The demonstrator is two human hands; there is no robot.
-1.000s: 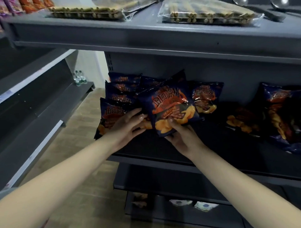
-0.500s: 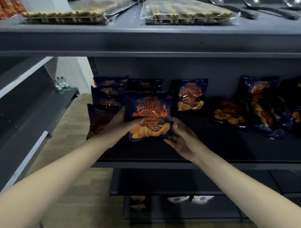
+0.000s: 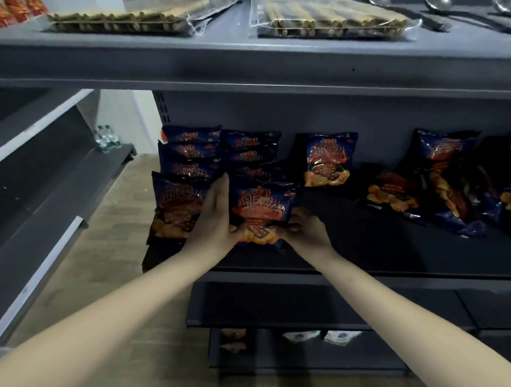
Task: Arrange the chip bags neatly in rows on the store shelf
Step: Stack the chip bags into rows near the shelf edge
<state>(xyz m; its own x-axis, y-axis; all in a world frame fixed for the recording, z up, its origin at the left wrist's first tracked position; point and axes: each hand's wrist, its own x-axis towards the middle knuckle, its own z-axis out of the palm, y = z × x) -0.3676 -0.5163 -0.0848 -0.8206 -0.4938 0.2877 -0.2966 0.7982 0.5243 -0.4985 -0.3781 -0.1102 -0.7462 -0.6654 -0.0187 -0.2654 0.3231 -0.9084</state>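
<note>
Dark blue chip bags with orange print lie on the grey store shelf (image 3: 366,247). Two overlapping rows stand at the left: the first row's front bag (image 3: 176,207) and the second row's front bag (image 3: 260,210). My left hand (image 3: 214,220) presses flat against that second front bag's left edge, fingers straight. My right hand (image 3: 304,229) grips its lower right corner. A single bag (image 3: 327,159) leans on the back wall further right. Loose bags (image 3: 448,183) lie in a jumble at the right.
The shelf above (image 3: 243,57) holds two clear packs of wafer sticks (image 3: 329,22) and metal ladles (image 3: 433,2). Another grey shelving unit (image 3: 30,178) runs along the left, with water bottles (image 3: 106,137) at its far end. Lower shelves hold a few packets (image 3: 320,336).
The bag in my hands has gone down from a raised tilt to rest at the front of the second row. My left hand has shifted from the first row to this bag's left edge.
</note>
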